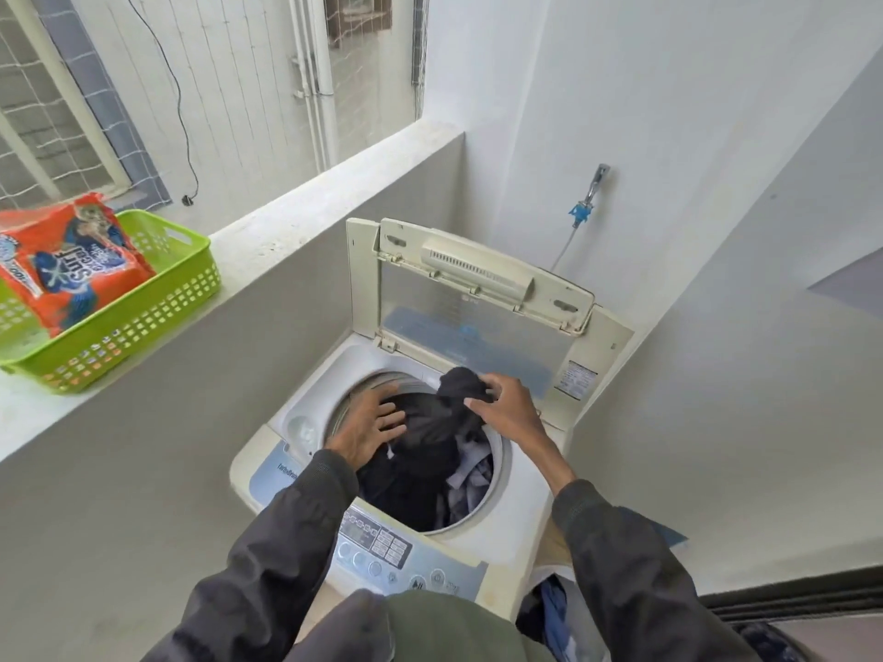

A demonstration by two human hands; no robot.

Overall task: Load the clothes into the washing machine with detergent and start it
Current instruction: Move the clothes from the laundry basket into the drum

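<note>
The orange detergent packet (71,265) lying in the green basket (143,317) carries the brand "Surf excel" in white letters on a blue splash, seen upside down; its smaller print is too blurred to read. On the washing machine (267,465), the blue control panel (382,556) bears small script near its left end that seems to begin "Turbo", the rest hidden by a sleeve. A small logo on the open lid (478,303) and the white sticker (578,379) beside it cannot be read.
</note>
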